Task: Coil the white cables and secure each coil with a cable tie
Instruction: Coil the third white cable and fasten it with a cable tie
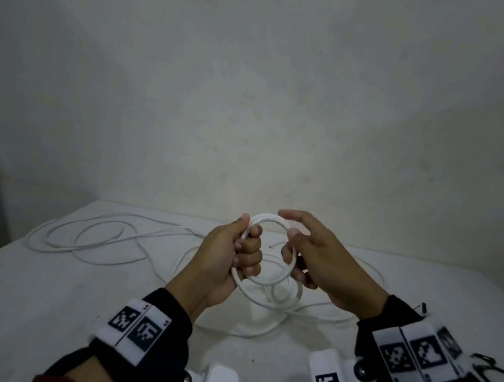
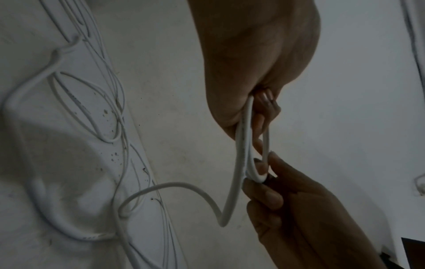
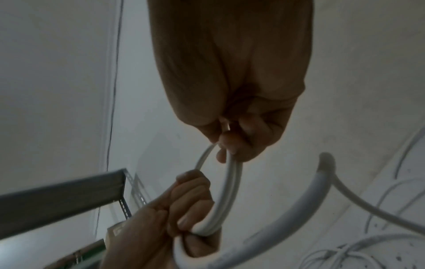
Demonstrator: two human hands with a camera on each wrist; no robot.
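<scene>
1. We found the white cable coil raised above the white table.
2. Our left hand gripped the coil's left side, fingers curled round it.
3. Our right hand pinched the coil's right side.
4. Loose cable lay on the table left of the coil.

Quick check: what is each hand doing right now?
Left hand: closed in a grip on the left side of the cable coil.
Right hand: fingers pinch the coil's right side.
</scene>
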